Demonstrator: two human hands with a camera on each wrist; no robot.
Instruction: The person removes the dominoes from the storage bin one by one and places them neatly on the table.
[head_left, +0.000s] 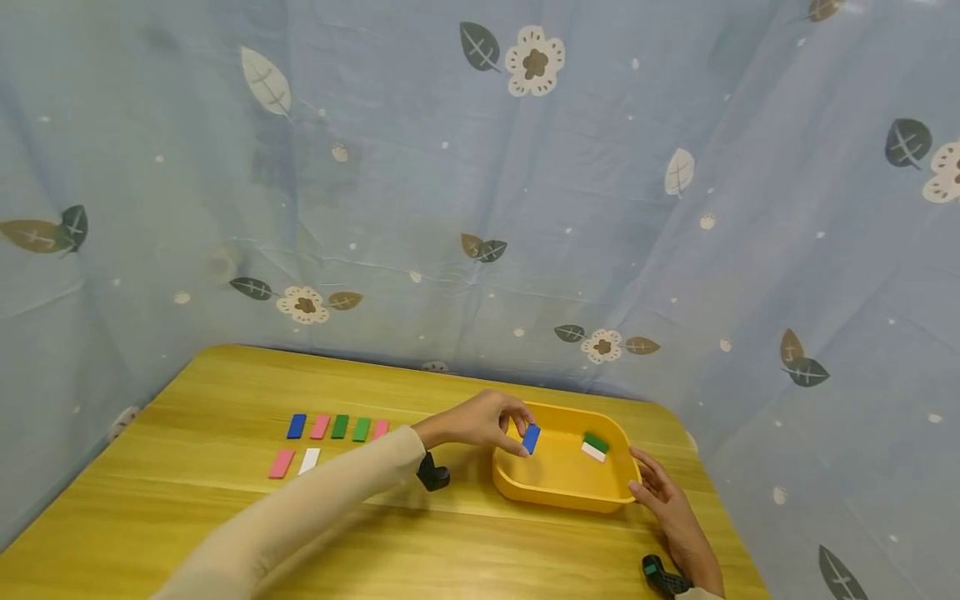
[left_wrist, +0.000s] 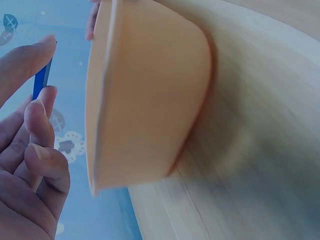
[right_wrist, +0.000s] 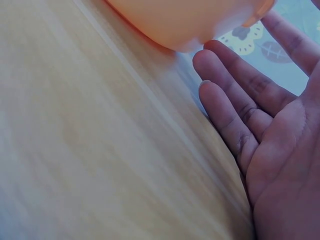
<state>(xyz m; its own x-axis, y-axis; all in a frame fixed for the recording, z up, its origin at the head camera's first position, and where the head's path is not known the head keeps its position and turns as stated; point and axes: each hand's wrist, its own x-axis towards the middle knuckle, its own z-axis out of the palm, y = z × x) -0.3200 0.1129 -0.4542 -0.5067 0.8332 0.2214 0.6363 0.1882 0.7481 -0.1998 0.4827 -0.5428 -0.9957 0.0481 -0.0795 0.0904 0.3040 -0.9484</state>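
Observation:
My left hand [head_left: 480, 418] pinches a small flat blue block [head_left: 531, 438] between thumb and fingers, above the left side of a yellow plastic bin [head_left: 555, 499]. In the left wrist view the blue block [left_wrist: 42, 79] stands edge-on between thumb and fingertip, beside the bin's outer wall [left_wrist: 150, 95]. A dark green block [head_left: 596, 442] and a white block [head_left: 593, 452] lie together inside the bin. At the bin's right end, my right hand [head_left: 671, 508] holds the rim with thumb and forefinger; its other fingers [right_wrist: 220, 107] extend loosely below the rim.
On the wooden table [head_left: 420, 550], a row of blue [head_left: 296, 426], pink [head_left: 320, 427], dark green [head_left: 340, 427] and lighter green [head_left: 362, 429] blocks lies at left. Another pink block [head_left: 281, 463] and a white one [head_left: 309, 460] are nearer. A patterned curtain [head_left: 420, 167] hangs behind.

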